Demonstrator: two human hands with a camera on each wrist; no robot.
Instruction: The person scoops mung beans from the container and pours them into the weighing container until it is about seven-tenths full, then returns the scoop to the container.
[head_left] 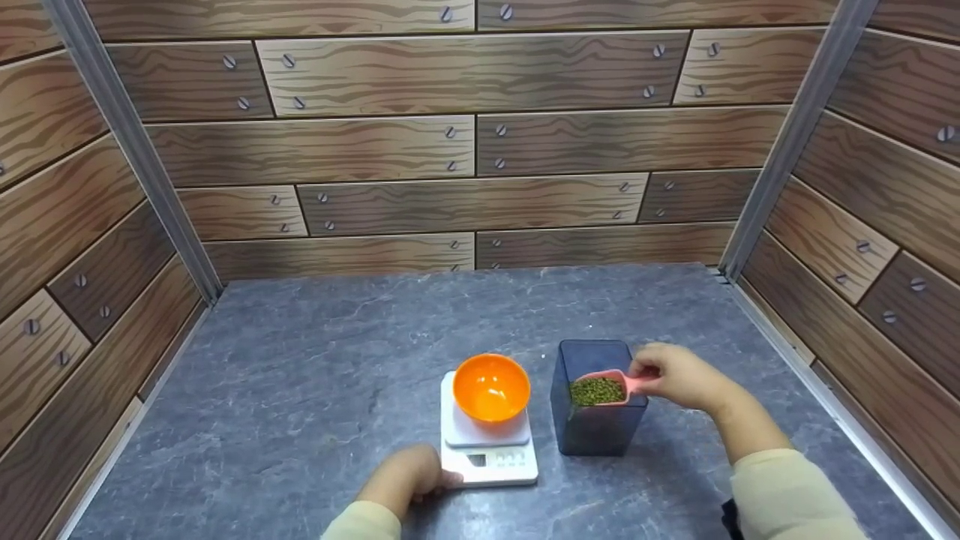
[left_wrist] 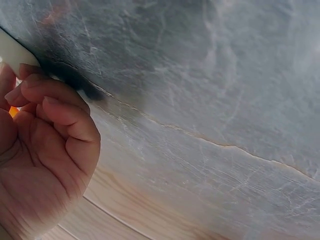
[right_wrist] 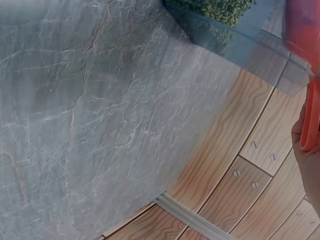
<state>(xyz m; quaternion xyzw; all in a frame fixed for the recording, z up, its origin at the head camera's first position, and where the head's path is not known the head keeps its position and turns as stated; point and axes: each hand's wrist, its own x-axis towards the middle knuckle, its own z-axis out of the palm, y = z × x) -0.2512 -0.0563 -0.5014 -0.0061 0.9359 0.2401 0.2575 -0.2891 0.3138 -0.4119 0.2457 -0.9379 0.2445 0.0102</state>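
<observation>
My right hand (head_left: 679, 375) grips the handle of a pink scoop (head_left: 630, 384) heaped with small green beans (head_left: 598, 391). The scoop is at the mouth of a dark see-through container (head_left: 596, 439). In the right wrist view, more green beans (right_wrist: 220, 17) show through the container's wall, and the scoop's handle (right_wrist: 312, 117) lies against the hand. At the front left corner of a white kitchen scale (head_left: 491, 466), my left hand (head_left: 409, 472) holds the edge with thumb and curled fingers. An orange bowl (head_left: 491, 390) with nothing in it sits on the scale's platform.
The grey marbled tabletop (head_left: 315, 360) spreads around the scale and container. Wood-patterned walls (head_left: 472, 142) enclose it at the back and both sides, with metal strips (head_left: 780, 142) at the corners. Tiny light specks (head_left: 589, 326) lie behind the container.
</observation>
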